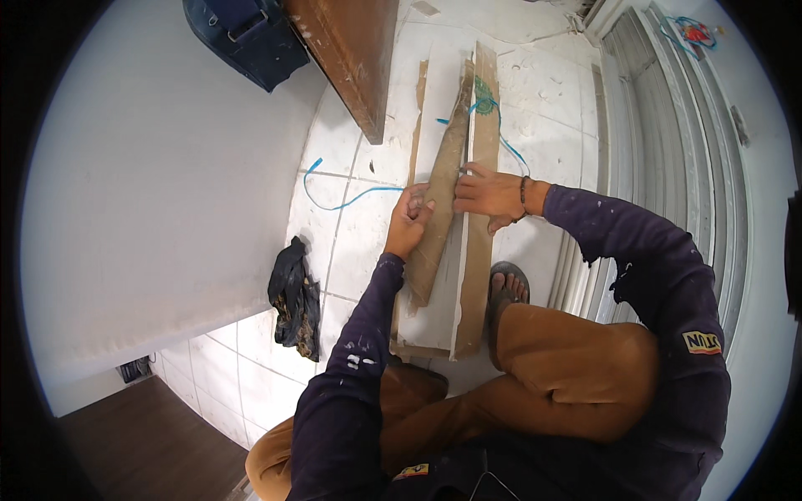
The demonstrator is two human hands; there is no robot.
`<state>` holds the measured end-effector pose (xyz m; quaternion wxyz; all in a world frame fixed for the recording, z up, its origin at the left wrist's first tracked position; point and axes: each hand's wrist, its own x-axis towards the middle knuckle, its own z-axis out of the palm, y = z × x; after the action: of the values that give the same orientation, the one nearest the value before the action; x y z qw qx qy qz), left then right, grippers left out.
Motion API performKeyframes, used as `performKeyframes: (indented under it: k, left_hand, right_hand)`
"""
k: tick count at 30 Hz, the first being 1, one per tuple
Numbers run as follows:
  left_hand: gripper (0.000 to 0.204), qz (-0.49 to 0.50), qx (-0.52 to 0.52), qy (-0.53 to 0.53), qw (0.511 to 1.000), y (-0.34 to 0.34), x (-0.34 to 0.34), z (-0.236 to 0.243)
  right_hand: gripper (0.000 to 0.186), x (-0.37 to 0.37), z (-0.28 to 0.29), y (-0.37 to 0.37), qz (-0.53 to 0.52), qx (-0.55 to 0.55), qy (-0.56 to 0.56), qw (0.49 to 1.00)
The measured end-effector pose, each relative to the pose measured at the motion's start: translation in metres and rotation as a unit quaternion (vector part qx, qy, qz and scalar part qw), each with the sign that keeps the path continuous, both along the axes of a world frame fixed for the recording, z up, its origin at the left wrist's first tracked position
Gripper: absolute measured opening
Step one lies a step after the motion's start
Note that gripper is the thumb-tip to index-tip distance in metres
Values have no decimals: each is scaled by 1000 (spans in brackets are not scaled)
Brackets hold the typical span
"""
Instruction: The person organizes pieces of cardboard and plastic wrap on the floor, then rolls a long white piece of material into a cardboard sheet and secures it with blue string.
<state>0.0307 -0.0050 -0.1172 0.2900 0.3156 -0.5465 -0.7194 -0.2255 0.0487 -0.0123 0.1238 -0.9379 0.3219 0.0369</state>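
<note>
A long, narrow opened cardboard box lies on the floor in front of me, its white inside face showing. Along it runs a brown, partly rolled cardboard strip, tapering toward the far end. My left hand grips the strip's left edge, thumb on top and fingers curled around the side. On the other edge, my right hand has its fingers bent over the strip, beside the box's right flap; its fingertips are partly hidden. A thin blue strap trails out from under the cardboard on the left.
My sandalled right foot is beside the box. A crumpled black plastic bag lies left on the tiled floor. Farther off are a brown wooden door and a dark blue bag. White sliding-frame panels line the right.
</note>
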Motion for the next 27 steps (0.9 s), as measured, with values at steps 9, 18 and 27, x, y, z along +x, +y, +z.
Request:
performKeyframes:
  k: [9,18,27]
  left_hand:
    - [38,-4,65,76,995,-16,-16,44]
    - [29,74,-170,-144,972,27,-10,13]
    - [22,153,-246,-157,944,38,-35,2]
  right_hand:
    - [49,-17,-20,11,5,-44,-72,996]
    - [49,-27,-13,24,-8,-58,-69,996]
    - [38,-7,-7,-3,-22,-34,-146,988]
